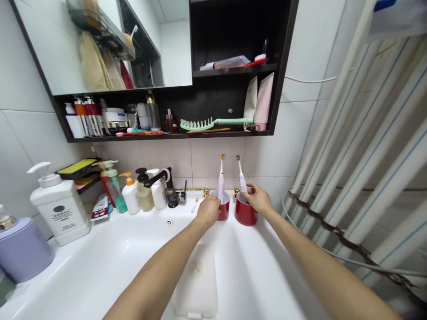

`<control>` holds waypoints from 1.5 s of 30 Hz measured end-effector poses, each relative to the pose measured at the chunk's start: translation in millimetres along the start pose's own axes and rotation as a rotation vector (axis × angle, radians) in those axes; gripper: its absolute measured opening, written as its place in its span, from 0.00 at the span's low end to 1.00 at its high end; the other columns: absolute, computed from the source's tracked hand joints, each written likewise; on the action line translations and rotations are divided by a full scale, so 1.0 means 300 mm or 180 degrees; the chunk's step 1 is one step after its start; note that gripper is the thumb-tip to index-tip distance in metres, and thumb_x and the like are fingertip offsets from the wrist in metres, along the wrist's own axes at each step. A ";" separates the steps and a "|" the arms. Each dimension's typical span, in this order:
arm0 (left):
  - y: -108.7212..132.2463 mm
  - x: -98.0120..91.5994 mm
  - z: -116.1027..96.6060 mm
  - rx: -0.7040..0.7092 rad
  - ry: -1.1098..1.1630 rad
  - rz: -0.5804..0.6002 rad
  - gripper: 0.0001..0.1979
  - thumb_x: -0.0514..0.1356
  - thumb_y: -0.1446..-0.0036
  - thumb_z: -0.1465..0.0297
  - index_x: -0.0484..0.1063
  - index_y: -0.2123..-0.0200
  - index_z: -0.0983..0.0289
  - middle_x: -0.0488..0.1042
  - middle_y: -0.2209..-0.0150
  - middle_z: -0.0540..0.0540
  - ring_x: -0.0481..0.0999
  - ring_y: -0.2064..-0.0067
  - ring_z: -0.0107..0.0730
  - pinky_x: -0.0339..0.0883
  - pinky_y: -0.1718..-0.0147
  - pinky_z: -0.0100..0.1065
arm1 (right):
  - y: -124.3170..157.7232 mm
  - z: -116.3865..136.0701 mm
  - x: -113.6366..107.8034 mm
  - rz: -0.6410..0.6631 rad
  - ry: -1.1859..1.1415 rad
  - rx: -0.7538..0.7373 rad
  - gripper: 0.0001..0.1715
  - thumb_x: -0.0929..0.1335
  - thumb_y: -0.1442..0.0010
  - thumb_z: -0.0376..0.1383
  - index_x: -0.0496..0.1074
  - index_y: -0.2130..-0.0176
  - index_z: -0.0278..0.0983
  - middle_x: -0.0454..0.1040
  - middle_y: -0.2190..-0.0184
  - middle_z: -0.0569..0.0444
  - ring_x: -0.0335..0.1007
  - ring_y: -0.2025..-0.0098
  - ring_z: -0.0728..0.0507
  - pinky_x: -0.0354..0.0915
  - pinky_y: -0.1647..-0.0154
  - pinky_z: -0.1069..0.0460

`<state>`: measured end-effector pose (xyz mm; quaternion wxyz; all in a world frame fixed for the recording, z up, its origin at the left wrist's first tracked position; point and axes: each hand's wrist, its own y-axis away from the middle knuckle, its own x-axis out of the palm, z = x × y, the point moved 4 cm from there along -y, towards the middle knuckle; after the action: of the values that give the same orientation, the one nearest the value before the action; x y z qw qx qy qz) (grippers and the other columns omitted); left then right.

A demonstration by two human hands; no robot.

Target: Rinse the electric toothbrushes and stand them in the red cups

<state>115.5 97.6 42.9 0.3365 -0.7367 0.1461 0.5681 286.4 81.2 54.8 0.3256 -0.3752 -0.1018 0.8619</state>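
Two red cups stand side by side on the back right rim of the white sink. The left cup (225,210) holds an upright pink electric toothbrush (221,181). My left hand (208,211) is closed at this cup's left side, and its fingers hide part of the cup. In the right cup (246,215) a second, pale electric toothbrush (242,180) leans slightly left. My right hand (259,199) pinches its lower handle just above the cup's rim. The lower ends of both toothbrushes are hidden inside the cups.
A dark faucet (171,195) and several pump bottles (131,195) line the sink's back left. A small brush head (195,205) lies left of my left hand. Overhead hangs a dark mirror cabinet (213,100). White pipes (353,146) run along the right.
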 end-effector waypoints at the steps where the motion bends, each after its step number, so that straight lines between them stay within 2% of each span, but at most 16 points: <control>1: 0.023 -0.006 -0.001 -0.0011 -0.0009 0.0001 0.06 0.51 0.59 0.74 0.65 0.73 0.65 0.66 0.69 0.54 0.62 0.63 0.32 0.56 0.65 0.30 | 0.009 0.008 -0.014 -0.0054 -0.0043 -0.0031 0.21 0.64 0.63 0.41 0.64 0.64 0.37 0.69 0.74 0.54 0.63 0.70 0.45 0.57 0.68 0.50; 4: 0.116 -0.022 0.005 -0.0025 0.0005 0.0021 0.07 0.51 0.59 0.74 0.65 0.73 0.66 0.66 0.69 0.54 0.62 0.63 0.32 0.56 0.66 0.29 | 0.057 0.060 -0.050 -0.0292 -0.0217 -0.0163 0.23 0.62 0.59 0.40 0.62 0.61 0.34 0.67 0.66 0.48 0.59 0.61 0.42 0.54 0.61 0.48; 6: 0.192 -0.022 0.012 -0.0037 0.0087 0.0078 0.07 0.51 0.59 0.74 0.64 0.73 0.66 0.66 0.68 0.53 0.62 0.63 0.31 0.56 0.66 0.29 | 0.119 0.105 -0.039 -0.0305 -0.0389 -0.0278 0.22 0.59 0.56 0.39 0.60 0.60 0.33 0.65 0.62 0.46 0.58 0.58 0.43 0.53 0.59 0.48; 8: 0.269 -0.013 0.020 -0.0085 0.0195 0.0163 0.07 0.50 0.59 0.74 0.64 0.72 0.65 0.66 0.68 0.53 0.62 0.63 0.30 0.55 0.66 0.29 | 0.203 0.145 0.013 -0.0059 -0.0581 -0.0373 0.22 0.58 0.54 0.40 0.60 0.60 0.33 0.66 0.64 0.47 0.61 0.62 0.46 0.56 0.60 0.51; 13: 0.420 0.021 0.034 -0.0323 0.0369 0.0385 0.08 0.49 0.60 0.76 0.64 0.73 0.65 0.66 0.68 0.52 0.62 0.63 0.31 0.55 0.65 0.29 | 0.420 0.181 0.213 0.0838 -0.0859 -0.0408 0.25 0.62 0.59 0.41 0.62 0.60 0.31 0.68 0.66 0.47 0.64 0.67 0.46 0.60 0.66 0.53; 17: 0.481 0.045 0.042 -0.0442 0.0463 0.0471 0.09 0.49 0.61 0.77 0.64 0.73 0.65 0.66 0.67 0.53 0.62 0.62 0.32 0.55 0.64 0.30 | 0.491 0.191 0.293 0.1283 -0.0896 -0.0453 0.18 0.62 0.60 0.37 0.66 0.65 0.34 0.69 0.68 0.50 0.64 0.66 0.46 0.59 0.65 0.52; 21: 0.497 0.061 0.052 -0.0448 0.0504 0.0375 0.10 0.50 0.61 0.76 0.65 0.72 0.66 0.66 0.66 0.54 0.63 0.62 0.33 0.56 0.63 0.31 | 0.500 0.211 0.310 0.1451 -0.0836 -0.0479 0.13 0.62 0.61 0.35 0.68 0.71 0.34 0.70 0.71 0.51 0.64 0.67 0.45 0.58 0.64 0.51; 26: 0.503 0.069 0.056 -0.0447 0.0707 0.0257 0.09 0.50 0.62 0.77 0.66 0.73 0.67 0.67 0.65 0.56 0.62 0.61 0.34 0.56 0.62 0.32 | 0.507 0.238 0.322 0.1356 -0.0820 -0.0466 0.13 0.64 0.63 0.35 0.68 0.72 0.34 0.69 0.71 0.50 0.63 0.66 0.43 0.57 0.63 0.50; 28: 0.506 0.056 0.058 -0.0408 0.0949 0.0078 0.09 0.51 0.62 0.77 0.66 0.74 0.66 0.67 0.67 0.54 0.63 0.62 0.33 0.56 0.61 0.32 | 0.504 0.255 0.316 0.1293 -0.0888 -0.0472 0.10 0.63 0.61 0.35 0.67 0.74 0.34 0.70 0.72 0.50 0.64 0.68 0.44 0.57 0.65 0.51; 31: 0.499 -0.008 0.081 -0.0563 0.1658 -0.0627 0.09 0.51 0.59 0.75 0.65 0.71 0.64 0.67 0.68 0.52 0.64 0.63 0.30 0.56 0.61 0.32 | 0.484 0.303 0.268 0.1135 -0.1087 -0.0531 0.12 0.59 0.56 0.37 0.64 0.71 0.34 0.70 0.72 0.50 0.64 0.68 0.45 0.58 0.67 0.53; 34: 0.478 -0.084 0.129 -0.1164 0.2754 -0.1455 0.10 0.48 0.54 0.68 0.63 0.69 0.65 0.67 0.68 0.54 0.65 0.64 0.28 0.58 0.64 0.31 | 0.470 0.363 0.176 0.0899 -0.1267 -0.0610 0.15 0.56 0.52 0.40 0.61 0.66 0.35 0.69 0.69 0.50 0.63 0.68 0.46 0.58 0.69 0.55; 36: 0.455 -0.111 0.147 -0.1484 0.3643 -0.1710 0.12 0.47 0.54 0.65 0.63 0.69 0.66 0.68 0.68 0.55 0.66 0.64 0.29 0.59 0.64 0.31 | 0.485 0.393 0.114 0.0814 -0.1306 -0.0685 0.16 0.56 0.52 0.41 0.60 0.64 0.35 0.68 0.68 0.51 0.63 0.68 0.46 0.58 0.70 0.55; 38: 0.433 -0.113 0.145 -0.1590 0.4573 -0.1711 0.14 0.48 0.55 0.63 0.62 0.69 0.67 0.68 0.68 0.56 0.67 0.64 0.29 0.58 0.64 0.32 | 0.524 0.400 0.080 0.0920 -0.1232 -0.0737 0.16 0.57 0.53 0.41 0.61 0.64 0.36 0.68 0.69 0.52 0.63 0.70 0.46 0.58 0.70 0.54; 41: 0.415 -0.085 0.121 -0.1462 0.5669 -0.1400 0.15 0.52 0.57 0.63 0.62 0.68 0.67 0.69 0.70 0.56 0.69 0.67 0.30 0.59 0.65 0.32 | 0.606 0.367 0.093 0.1450 -0.1235 -0.0573 0.15 0.57 0.53 0.40 0.62 0.65 0.36 0.68 0.69 0.52 0.63 0.68 0.46 0.57 0.67 0.53; 43: 0.417 -0.057 0.115 -0.1479 0.5978 -0.1170 0.13 0.54 0.60 0.65 0.62 0.71 0.67 0.69 0.75 0.54 0.70 0.71 0.30 0.60 0.67 0.32 | 0.654 0.339 0.122 0.1757 -0.1233 -0.0452 0.14 0.58 0.53 0.39 0.63 0.66 0.35 0.68 0.72 0.53 0.62 0.69 0.46 0.57 0.67 0.53; 45: 0.425 -0.032 0.129 -0.1687 0.6081 -0.1125 0.09 0.56 0.61 0.68 0.62 0.74 0.68 0.68 0.79 0.52 0.70 0.74 0.29 0.60 0.69 0.31 | 0.691 0.320 0.154 0.2182 -0.1339 -0.0220 0.14 0.58 0.53 0.39 0.62 0.66 0.35 0.65 0.75 0.55 0.62 0.73 0.48 0.58 0.71 0.54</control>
<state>7.8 28.5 4.8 -0.0169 -0.9458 0.1123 -0.3044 94.0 -41.8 8.1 -0.0214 -0.2134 -0.0641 0.9746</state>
